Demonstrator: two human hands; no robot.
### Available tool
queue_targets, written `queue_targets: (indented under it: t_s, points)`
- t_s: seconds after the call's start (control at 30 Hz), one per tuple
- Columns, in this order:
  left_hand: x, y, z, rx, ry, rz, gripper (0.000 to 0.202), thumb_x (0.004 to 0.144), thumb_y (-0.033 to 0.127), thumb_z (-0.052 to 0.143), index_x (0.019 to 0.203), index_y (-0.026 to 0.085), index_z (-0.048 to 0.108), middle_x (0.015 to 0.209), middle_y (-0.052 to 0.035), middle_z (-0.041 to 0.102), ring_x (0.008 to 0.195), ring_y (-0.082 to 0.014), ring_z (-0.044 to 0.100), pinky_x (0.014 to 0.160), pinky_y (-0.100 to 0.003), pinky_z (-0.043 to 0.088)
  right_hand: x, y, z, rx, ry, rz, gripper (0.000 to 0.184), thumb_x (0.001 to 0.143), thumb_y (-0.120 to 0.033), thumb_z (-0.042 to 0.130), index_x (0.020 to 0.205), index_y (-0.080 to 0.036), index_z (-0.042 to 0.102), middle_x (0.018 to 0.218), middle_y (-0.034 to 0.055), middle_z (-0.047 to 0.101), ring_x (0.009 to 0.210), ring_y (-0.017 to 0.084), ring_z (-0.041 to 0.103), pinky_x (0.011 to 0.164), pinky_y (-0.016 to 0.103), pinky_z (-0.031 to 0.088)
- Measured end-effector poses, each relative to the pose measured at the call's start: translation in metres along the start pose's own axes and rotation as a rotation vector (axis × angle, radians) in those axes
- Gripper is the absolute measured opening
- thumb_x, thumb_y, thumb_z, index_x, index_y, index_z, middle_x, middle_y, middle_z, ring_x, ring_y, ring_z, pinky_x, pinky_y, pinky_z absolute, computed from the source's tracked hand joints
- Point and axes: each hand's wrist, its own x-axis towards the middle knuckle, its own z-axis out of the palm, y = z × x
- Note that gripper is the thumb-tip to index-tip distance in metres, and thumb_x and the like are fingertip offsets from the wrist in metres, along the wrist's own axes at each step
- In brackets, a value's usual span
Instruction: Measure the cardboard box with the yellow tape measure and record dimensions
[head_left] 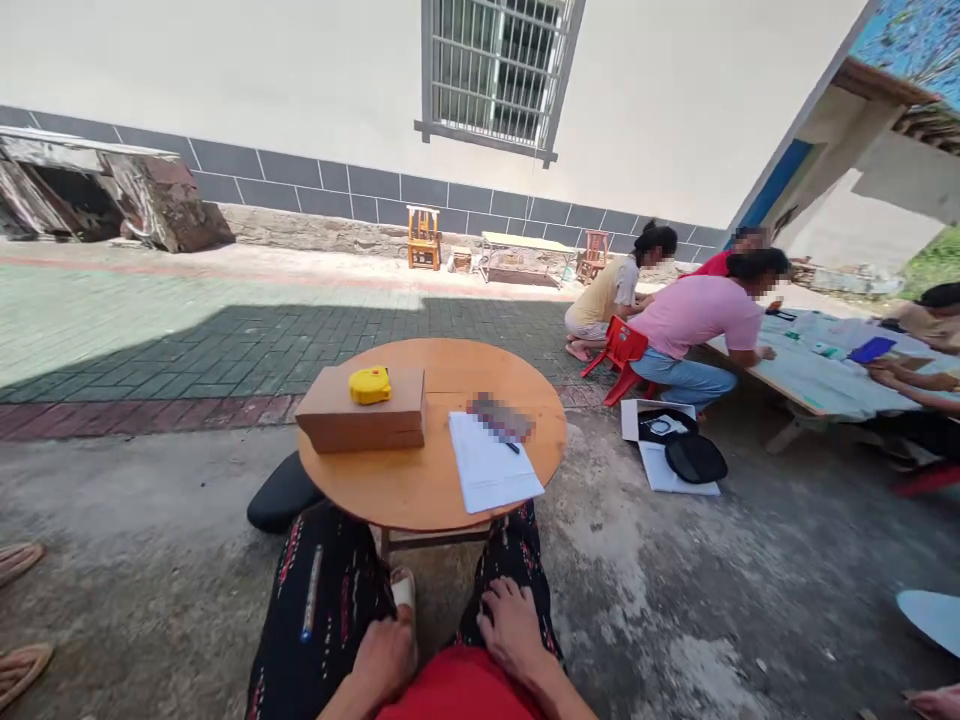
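Observation:
My left hand (386,655) rests on my left thigh with its fingers curled in, and nothing shows in it. On my right thigh lies my right hand (514,622), fingers spread over the dark patterned trousers (315,610). Both hands are below the near edge of a round wooden table (420,495). A brown cardboard box (360,432) sits on its left side, with a yellow tape measure (370,385) on top. To the right are sheets of white paper (491,475), a dark pen (512,447) and a blurred-out flat item (501,415).
A black rounded seat (281,495) is left of the table. On the ground at right lie an open white box (660,415) and a black round case (696,458). Several people sit or crouch around a long table (806,375). Sandals (22,670) show at the left edge.

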Motion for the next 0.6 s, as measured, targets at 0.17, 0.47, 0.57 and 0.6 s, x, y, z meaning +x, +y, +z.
queue_targets:
  t_s: [0.17,0.47,0.57,0.6]
  points:
    - [0.014,-0.012,0.018,-0.123,-0.034,-0.054,0.036,0.094,0.038,0.061,0.121,0.016,0.059,0.123,-0.0097,0.061,0.108,-0.0237,0.062,0.093,-0.047,0.052,0.0,-0.003,-0.007,-0.019,-0.065,-0.002,0.037,0.094,-0.03,0.044,0.12,-0.022,0.068,0.137,0.0112,0.061,0.133,0.03,0.047,0.105,0.045,0.033]
    - [-0.008,-0.023,0.005,-0.362,0.065,-0.073,0.032,0.093,0.038,0.061,0.115,0.015,0.061,0.116,-0.0084,0.064,0.101,-0.0215,0.064,0.089,-0.045,0.054,0.001,-0.013,-0.015,-0.02,-0.058,-0.026,0.035,0.091,-0.025,0.047,0.114,-0.019,0.072,0.131,0.0142,0.065,0.127,0.033,0.054,0.101,0.049,0.039]
    - [-0.017,-0.024,-0.009,-0.512,0.146,0.002,0.02,0.092,0.03,0.06,0.103,0.016,0.069,0.099,-0.0057,0.071,0.093,-0.0206,0.068,0.087,-0.038,0.053,-0.005,-0.012,-0.021,0.017,-0.052,-0.056,0.031,0.086,-0.024,0.052,0.108,-0.019,0.075,0.128,0.0134,0.068,0.122,0.033,0.059,0.098,0.048,0.045]
    - [-0.023,-0.026,-0.018,-0.573,0.188,0.029,0.019,0.091,0.027,0.057,0.1,0.017,0.071,0.094,-0.0049,0.073,0.091,-0.0202,0.069,0.086,-0.034,0.053,-0.009,-0.012,-0.029,0.029,-0.062,-0.075,0.029,0.086,-0.025,0.053,0.104,-0.021,0.076,0.127,0.0119,0.069,0.121,0.032,0.06,0.097,0.046,0.047]
